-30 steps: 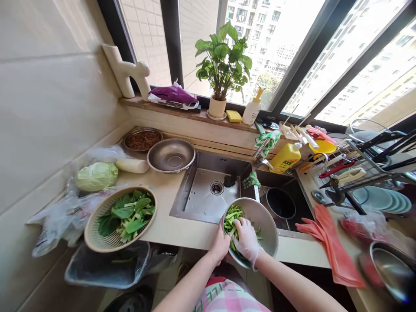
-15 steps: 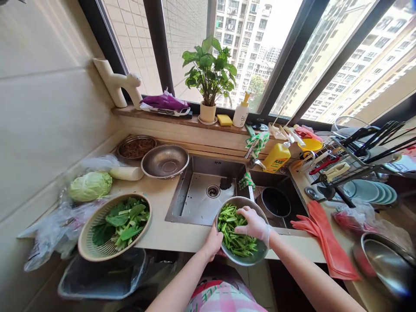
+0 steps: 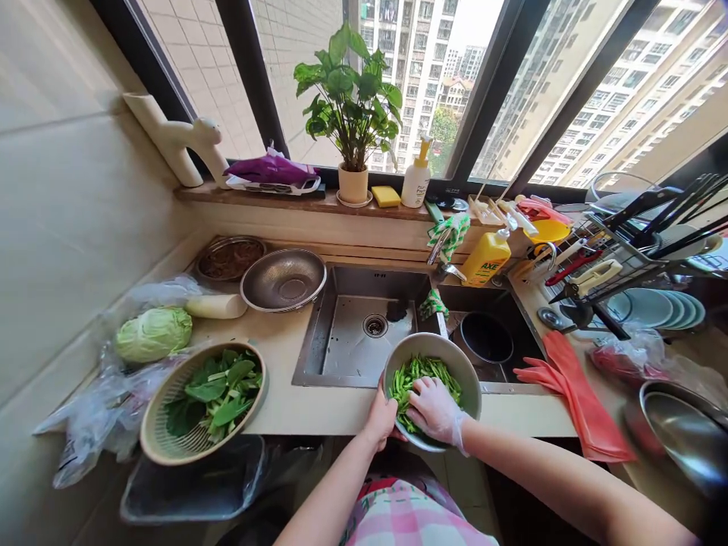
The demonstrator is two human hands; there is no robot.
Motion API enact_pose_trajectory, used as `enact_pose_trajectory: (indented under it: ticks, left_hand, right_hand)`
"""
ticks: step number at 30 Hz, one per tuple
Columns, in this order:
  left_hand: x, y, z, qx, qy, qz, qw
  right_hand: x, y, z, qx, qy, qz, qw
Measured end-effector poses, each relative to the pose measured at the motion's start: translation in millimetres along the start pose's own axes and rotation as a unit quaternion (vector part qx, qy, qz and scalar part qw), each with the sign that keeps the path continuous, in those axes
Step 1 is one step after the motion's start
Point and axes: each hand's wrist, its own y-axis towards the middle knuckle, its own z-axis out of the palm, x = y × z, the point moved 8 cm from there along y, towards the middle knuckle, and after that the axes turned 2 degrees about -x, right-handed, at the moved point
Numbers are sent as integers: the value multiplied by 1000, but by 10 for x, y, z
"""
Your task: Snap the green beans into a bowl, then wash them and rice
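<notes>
Well, two hands (image 3: 382, 415) (image 3: 435, 410), one bowl (image 3: 470, 379).

bright daylight comes through the window (image 3: 492, 83), with glare on the blurred, edge-stretched metal pot (image 3: 679, 428).

Kitchen corner (image 3: 190, 220), daylit through dark-framed window (image 3: 496, 91).
Pale tiled wall (image 3: 45, 189) at left, brown sill (image 3: 329, 203) along window base, cream counter (image 3: 278, 390) below, high-rise blocks (image 3: 424, 61) outside, strip of tiled floor (image 3: 469, 485) at bottom.
</notes>
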Motion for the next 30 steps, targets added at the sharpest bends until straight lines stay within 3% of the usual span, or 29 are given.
enact_pose_trajectory:
  ticks: [6,11,14,16,20,25,30]
  left_hand:
    - [54,7,21,-2,24,-13,1000]
    - [-6,3,40,3,42,-9,999]
    - [-2,-2,51,3,43,-16,999]
    - [3,-8,69,7,44,-17,999]
    - [-24,-13,84,12,30,-3,999]
    - [-19,-1,75,22,1,-15,1000]
    - [82,-8,74,22,12,-16,1000]
  right_hand:
    - [-51,424,305,40,-13,7,999]
    - [-209,599,295,52,28,46,997]
    - [-318,574,136,36,68,68,995]
    - [-369,544,-33,-9,79,85,993]
    - [-248,441,-256,-84,46,89,991]
    - [64,112,-171,-34,33,-10,999]
    - [25,-32,-24,-3,13,-48,999]
